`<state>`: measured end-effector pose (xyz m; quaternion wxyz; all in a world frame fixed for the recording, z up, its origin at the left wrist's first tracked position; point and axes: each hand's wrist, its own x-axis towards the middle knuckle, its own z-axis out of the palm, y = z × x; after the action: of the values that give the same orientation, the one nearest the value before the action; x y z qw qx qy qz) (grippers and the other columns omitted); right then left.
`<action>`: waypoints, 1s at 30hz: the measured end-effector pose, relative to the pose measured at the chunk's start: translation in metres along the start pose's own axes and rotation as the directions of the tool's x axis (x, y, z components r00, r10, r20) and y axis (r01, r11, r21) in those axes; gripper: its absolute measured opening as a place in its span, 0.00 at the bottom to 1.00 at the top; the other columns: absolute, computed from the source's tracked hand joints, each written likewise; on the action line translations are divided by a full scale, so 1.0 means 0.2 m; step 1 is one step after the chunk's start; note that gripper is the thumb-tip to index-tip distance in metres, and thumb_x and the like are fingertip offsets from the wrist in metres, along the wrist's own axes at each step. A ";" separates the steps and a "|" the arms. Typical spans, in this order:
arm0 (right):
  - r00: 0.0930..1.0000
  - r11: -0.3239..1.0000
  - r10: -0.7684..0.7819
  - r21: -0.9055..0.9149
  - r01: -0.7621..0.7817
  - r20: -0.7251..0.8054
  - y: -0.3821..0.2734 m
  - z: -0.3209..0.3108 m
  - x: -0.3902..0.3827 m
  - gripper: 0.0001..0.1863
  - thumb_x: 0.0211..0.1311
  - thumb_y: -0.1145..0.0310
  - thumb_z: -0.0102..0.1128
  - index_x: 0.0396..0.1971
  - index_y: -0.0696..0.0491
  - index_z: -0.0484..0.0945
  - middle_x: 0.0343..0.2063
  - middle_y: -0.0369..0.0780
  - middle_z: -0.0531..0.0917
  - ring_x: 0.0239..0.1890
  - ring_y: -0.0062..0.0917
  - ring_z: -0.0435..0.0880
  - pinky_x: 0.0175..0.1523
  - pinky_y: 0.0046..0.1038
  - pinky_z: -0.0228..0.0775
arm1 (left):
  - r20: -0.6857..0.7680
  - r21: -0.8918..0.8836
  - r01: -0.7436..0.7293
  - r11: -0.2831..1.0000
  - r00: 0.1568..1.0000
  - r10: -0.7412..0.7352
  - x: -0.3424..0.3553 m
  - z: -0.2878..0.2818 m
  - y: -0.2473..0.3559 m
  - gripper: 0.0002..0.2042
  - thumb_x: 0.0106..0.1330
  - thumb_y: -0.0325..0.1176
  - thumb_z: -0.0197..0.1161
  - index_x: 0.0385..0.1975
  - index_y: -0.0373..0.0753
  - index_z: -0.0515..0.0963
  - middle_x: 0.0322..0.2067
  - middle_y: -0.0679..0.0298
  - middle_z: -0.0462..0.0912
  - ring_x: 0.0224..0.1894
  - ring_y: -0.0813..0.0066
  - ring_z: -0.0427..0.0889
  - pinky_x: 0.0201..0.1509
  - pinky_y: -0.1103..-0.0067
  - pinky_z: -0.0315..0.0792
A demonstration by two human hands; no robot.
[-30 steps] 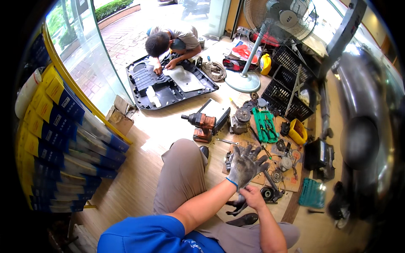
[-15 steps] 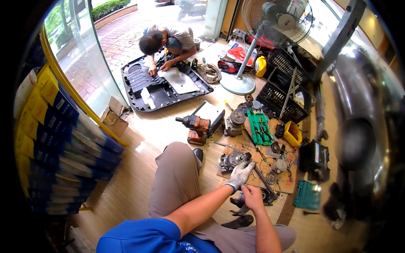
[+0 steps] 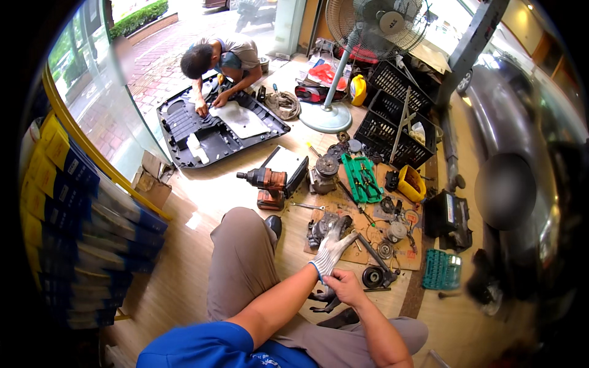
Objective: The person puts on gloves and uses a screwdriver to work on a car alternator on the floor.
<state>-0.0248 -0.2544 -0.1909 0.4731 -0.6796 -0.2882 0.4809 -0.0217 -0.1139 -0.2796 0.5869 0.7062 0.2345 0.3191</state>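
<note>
My left hand (image 3: 333, 250) wears a white knit work glove with a dark-coated palm and a blue-edged cuff. Its fingers are stretched out and apart, holding nothing, just beside a greasy metal machine part (image 3: 321, 229) on the cardboard. With bare fingers my right hand (image 3: 346, 288) pinches the glove's cuff at the left wrist. Below the hands, by my legs, lies a second, dark-palmed glove (image 3: 325, 299). A black pulley-like ring (image 3: 372, 276) and a long dark bar-shaped tool (image 3: 375, 254) lie to the right of the hands.
An orange-black cordless impact driver (image 3: 265, 184), green tool tray (image 3: 362, 178), yellow container (image 3: 411, 183) and teal case (image 3: 442, 270) surround the cardboard (image 3: 408, 260). Ahead, a co-worker (image 3: 224, 64) bends over a black panel (image 3: 211, 156). A fan (image 3: 327, 117) and black crates (image 3: 392, 138) stand farther right.
The view has shifted, moving the scene left and up. My left hand's gloved fingers have spread. My right hand now pinches the glove's cuff at the wrist.
</note>
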 end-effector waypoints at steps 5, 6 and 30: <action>0.999 0.994 -0.042 -0.101 0.044 0.020 0.01 0.04 0.00 0.13 0.69 0.65 0.65 0.30 0.60 0.83 0.21 0.32 0.80 0.26 0.14 0.72 0.32 0.26 0.68 | 0.203 -0.311 0.062 0.948 0.979 0.003 -0.05 -0.01 -0.06 0.20 0.76 0.28 0.51 0.67 0.36 0.72 0.64 0.44 0.73 0.64 0.54 0.76 0.69 0.70 0.69; 0.997 0.975 -0.062 -0.218 0.052 -0.041 -0.01 0.05 0.01 0.14 0.68 0.63 0.66 0.30 0.60 0.83 0.22 0.35 0.81 0.26 0.17 0.74 0.33 0.28 0.69 | 0.212 -0.243 0.015 0.970 0.977 0.038 -0.03 -0.05 -0.10 0.20 0.77 0.29 0.51 0.66 0.37 0.73 0.63 0.44 0.74 0.64 0.55 0.76 0.69 0.71 0.69; 0.891 0.957 -0.102 0.200 0.210 -0.443 0.11 -0.58 0.09 0.12 0.73 0.75 0.57 0.51 0.61 0.81 0.43 0.37 0.86 0.42 0.21 0.82 0.51 0.24 0.74 | 0.579 -0.663 0.737 0.135 0.618 -0.532 -0.13 -0.02 -0.04 0.22 0.77 0.50 0.52 0.63 0.46 0.73 0.60 0.58 0.79 0.63 0.56 0.76 0.70 0.50 0.67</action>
<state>0.0870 -0.2904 -0.2076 0.6413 -0.6801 -0.1704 0.3116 -0.0422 -0.1273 -0.2920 0.9521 0.1655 0.2548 0.0346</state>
